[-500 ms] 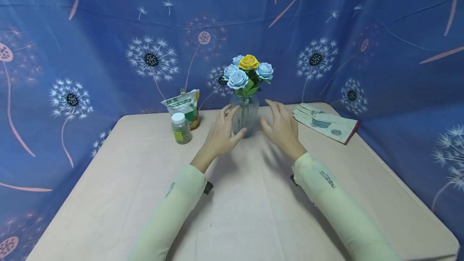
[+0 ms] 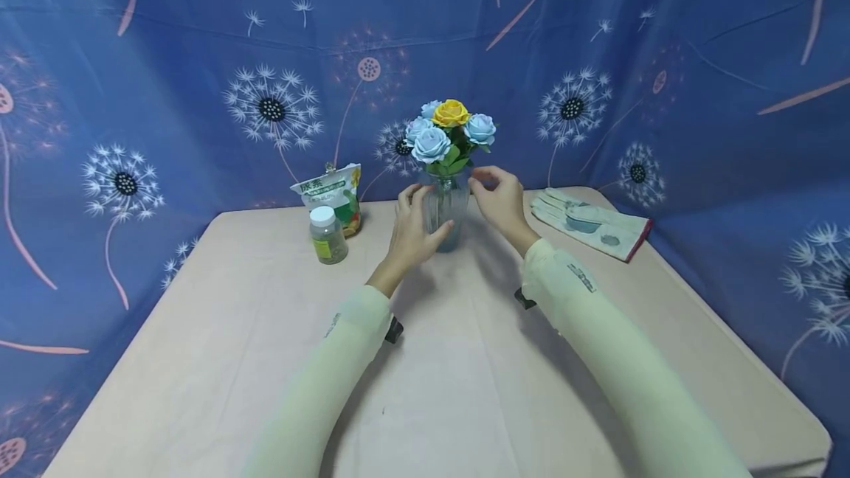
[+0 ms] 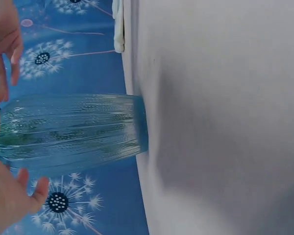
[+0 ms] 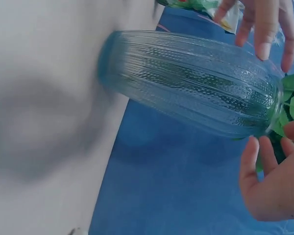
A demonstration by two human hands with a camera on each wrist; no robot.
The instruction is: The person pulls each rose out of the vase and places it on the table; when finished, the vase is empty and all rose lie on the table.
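Vase point(image 2: 455, 205) upright, its rim point(image 4: 278, 105) apparently keeping the flowers point(image 2: 453, 122) bunched; left hand point(image 2: 410, 233) wide beside it, right hand point(image 2: 499, 201) curled near that rim, grip unclear.

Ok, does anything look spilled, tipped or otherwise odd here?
Nothing major: the bluish ribbed see-through vase and clear white-lidded jar stand upright, no spill visible. Only a tiny dark speck, too small to identify, marks the pale pink tabletop.
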